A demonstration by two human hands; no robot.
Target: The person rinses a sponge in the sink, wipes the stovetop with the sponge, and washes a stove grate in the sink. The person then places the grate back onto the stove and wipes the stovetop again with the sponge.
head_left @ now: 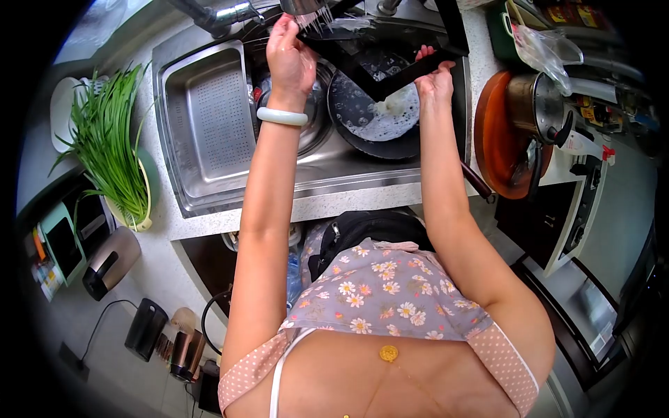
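My left hand is at the top of the sink under the running tap, its fingers closed on the left side of a black square frame. My right hand grips the frame's right side, near its corner. Water falls from the tap onto the frame. Below the frame a black pan with foamy water sits in the sink, its handle pointing toward the lower right. A metal bowl lies left of the pan, partly hidden by my left wrist.
A perforated metal tray fills the sink's left side. Green leafy stalks stand in a basket at the left. On the right counter are a round wooden board and a pot. Kettles and flasks stand at the lower left.
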